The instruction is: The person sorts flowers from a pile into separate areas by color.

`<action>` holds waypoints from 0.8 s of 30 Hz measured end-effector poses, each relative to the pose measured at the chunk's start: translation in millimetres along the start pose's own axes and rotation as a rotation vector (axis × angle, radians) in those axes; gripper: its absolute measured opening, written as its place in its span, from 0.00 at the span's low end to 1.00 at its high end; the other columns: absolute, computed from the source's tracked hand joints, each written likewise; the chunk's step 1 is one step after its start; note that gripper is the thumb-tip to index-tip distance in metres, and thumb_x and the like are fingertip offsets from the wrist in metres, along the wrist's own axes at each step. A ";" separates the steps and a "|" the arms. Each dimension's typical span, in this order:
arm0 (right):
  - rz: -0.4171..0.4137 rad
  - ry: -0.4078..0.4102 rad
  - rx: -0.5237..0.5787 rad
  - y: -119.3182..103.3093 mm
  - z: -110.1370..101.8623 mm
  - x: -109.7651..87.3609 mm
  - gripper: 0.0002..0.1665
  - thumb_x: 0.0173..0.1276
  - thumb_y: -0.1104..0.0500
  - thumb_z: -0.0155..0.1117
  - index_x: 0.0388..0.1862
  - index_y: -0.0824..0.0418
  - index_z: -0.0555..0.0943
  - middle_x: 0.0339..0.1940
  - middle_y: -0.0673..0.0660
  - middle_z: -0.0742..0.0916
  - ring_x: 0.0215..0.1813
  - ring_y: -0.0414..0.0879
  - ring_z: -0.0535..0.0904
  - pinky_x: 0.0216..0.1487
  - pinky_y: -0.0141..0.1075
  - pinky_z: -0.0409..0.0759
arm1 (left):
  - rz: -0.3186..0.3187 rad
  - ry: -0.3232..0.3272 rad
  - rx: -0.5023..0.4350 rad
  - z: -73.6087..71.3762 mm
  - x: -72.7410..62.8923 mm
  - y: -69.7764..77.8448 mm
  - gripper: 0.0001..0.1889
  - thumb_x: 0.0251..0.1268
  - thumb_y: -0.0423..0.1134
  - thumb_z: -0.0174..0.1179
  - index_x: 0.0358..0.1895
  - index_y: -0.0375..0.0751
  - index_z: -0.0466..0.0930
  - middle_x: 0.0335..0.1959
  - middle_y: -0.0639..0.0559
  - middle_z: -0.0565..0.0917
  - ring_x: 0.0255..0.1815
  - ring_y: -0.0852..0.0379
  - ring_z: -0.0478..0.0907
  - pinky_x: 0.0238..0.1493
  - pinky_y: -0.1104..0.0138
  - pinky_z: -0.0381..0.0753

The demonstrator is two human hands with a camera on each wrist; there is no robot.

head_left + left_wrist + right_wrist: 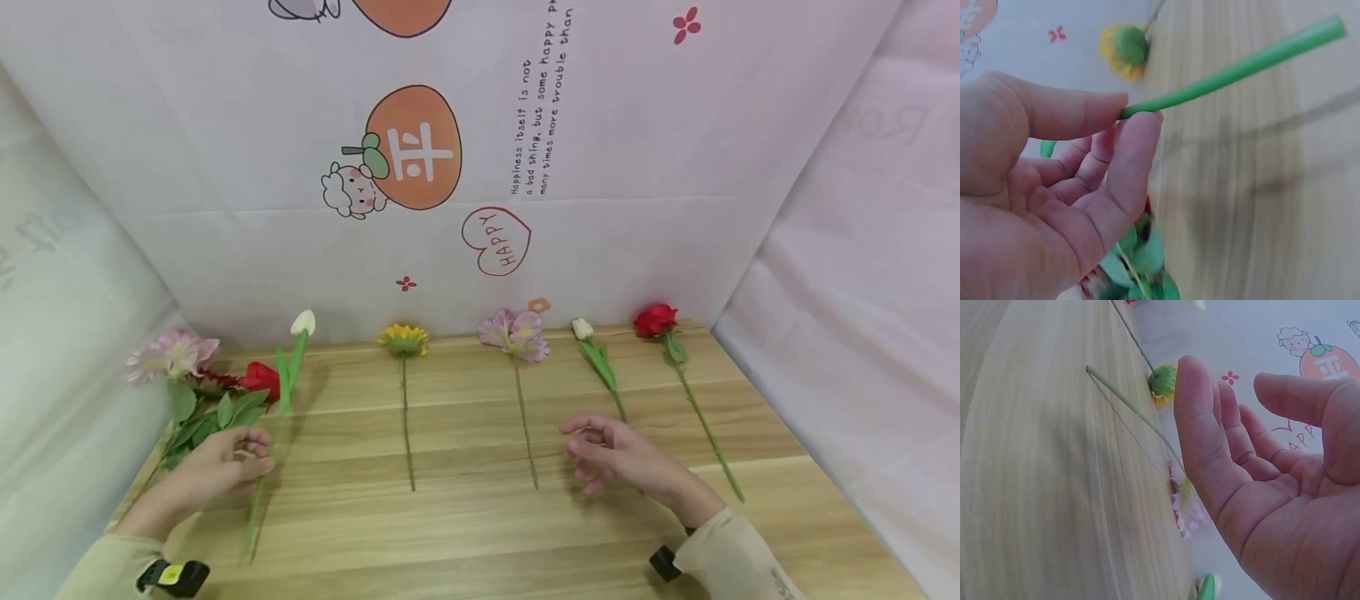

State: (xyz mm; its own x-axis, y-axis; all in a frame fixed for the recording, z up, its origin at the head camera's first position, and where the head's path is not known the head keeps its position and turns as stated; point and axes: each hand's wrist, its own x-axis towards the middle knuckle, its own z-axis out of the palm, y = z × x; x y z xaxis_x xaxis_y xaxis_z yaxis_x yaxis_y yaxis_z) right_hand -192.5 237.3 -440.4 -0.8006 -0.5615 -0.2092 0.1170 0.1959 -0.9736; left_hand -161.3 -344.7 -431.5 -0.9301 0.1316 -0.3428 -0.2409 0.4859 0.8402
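Note:
My left hand (221, 462) pinches the green stem (1241, 72) of a white tulip (303, 323) between thumb and forefinger, the flower head pointing away and the stem end towards me. Beside that hand, on the left, lie a pink-purple flower (174, 354), a red rose (260, 380) and leaves. My right hand (622, 458) hovers above the table, its fingers loosely bent and holding nothing. It partly covers the stem of a second white tulip (582, 330). A pink-purple flower (516, 335) lies just left of it.
A yellow sunflower (404, 340) lies mid-table, and a red rose (656, 320) with a long stem lies at the right. The wooden table (465, 533) meets a printed white cloth (637, 167) at the back. White cloth also hangs on both sides.

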 end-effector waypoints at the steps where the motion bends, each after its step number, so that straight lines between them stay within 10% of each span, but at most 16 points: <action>1: 0.003 -0.001 0.001 0.3 0.0 0.3 0.30 0.79 0.54 0.59 0.69 0.72 0.64 0.54 0.74 0.77 0.43 0.55 0.83 0.45 0.53 0.88 | 0.014 -0.001 -0.017 2.5 1.0 2.5 0.27 0.73 0.34 0.61 0.64 0.21 0.61 0.51 0.37 0.71 0.49 0.46 0.79 0.45 0.56 0.88; 24: -0.022 -0.056 -0.020 -2.4 15.8 8.3 0.29 0.79 0.56 0.59 0.68 0.74 0.66 0.52 0.71 0.79 0.43 0.54 0.82 0.43 0.51 0.89 | 0.199 0.062 -0.073 54.8 28.8 46.6 0.24 0.73 0.34 0.61 0.64 0.24 0.65 0.56 0.31 0.74 0.54 0.40 0.79 0.45 0.56 0.88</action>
State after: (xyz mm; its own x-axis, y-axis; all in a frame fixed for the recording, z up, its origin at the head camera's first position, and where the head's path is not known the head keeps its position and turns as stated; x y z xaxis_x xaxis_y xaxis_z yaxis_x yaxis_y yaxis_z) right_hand -190.1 219.5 -441.3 -0.7688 -0.6095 -0.1935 0.0876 0.1994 -0.9760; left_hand -184.2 -271.0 -425.3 -0.9761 0.1645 -0.1422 -0.0677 0.3917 0.9176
